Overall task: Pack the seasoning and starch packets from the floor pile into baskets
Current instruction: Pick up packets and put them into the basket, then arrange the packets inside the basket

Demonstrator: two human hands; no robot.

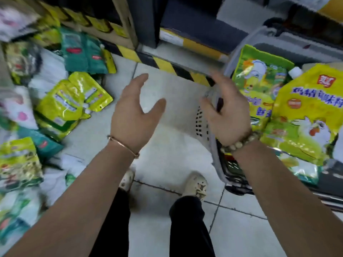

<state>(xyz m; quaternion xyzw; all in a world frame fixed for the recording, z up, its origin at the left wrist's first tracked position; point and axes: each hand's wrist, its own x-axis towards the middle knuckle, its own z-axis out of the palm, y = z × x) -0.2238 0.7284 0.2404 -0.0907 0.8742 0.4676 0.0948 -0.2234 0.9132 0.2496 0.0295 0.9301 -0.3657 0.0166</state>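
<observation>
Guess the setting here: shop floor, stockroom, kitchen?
Likely a shop stockroom or warehouse aisle. Black-and-yellow hazard tape runs along the base of the shelving, retail seasoning packets lie piled on the tiled floor, and a grey plastic basket holds large yellow chicken-seasoning bags.

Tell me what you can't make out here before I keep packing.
1. Head view, far left: the floor pile is motion-blurred and cut by the frame edge; labels and count are unreadable.
2. Head view, right: the basket has its inside hidden under the yellow packets, and the right edge cuts it off.
3. Head view, centre: the right hand has blurred fingers; whether they touch the basket rim cannot be told.
</observation>
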